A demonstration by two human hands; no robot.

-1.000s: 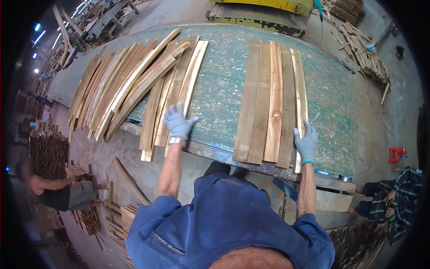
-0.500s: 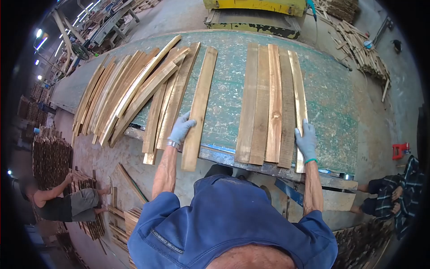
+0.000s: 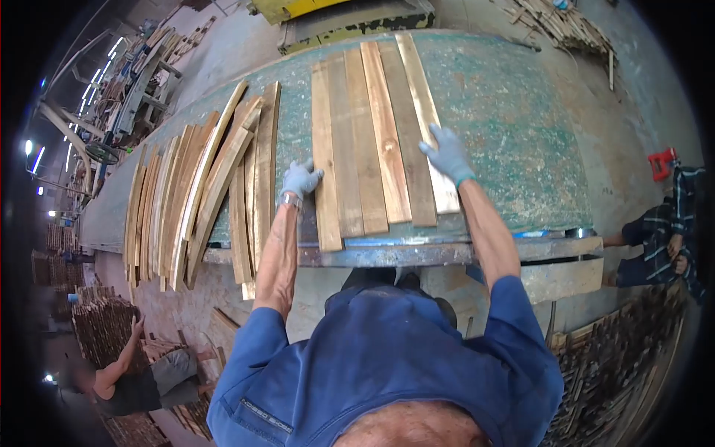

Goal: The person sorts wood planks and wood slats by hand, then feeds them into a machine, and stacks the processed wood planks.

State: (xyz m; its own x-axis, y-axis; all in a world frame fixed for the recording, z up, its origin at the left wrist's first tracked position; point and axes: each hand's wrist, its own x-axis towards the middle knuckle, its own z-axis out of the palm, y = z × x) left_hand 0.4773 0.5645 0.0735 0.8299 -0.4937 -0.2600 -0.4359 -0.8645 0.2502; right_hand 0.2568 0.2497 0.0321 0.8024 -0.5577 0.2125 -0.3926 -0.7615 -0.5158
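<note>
Several wooden boards (image 3: 387, 141) lie side by side on the green worktable (image 3: 506, 112). My left hand (image 3: 301, 179), in a light glove, is at the left edge of the leftmost board (image 3: 326, 164), its fingers apart and the fingertips near the wood. At the right side, my gloved right hand (image 3: 448, 154) has its fingers spread beside the pale rightmost board (image 3: 424, 104), with fingertips at its edge. Neither hand is wrapped around a board. Farther left, a loose pile of boards (image 3: 179, 194) overhangs the table's near edge.
A yellow machine (image 3: 298, 9) stands beyond the table. One person (image 3: 141, 380) is at the lower left near stacked wood (image 3: 104, 328); another person's checked clothing (image 3: 685, 216) shows at the right. More stacked wood (image 3: 618, 372) is at the lower right.
The separate board between the groups now lies against the others. My left hand has let go of it, and my right hand has moved up along the rightmost board. The view has shifted.
</note>
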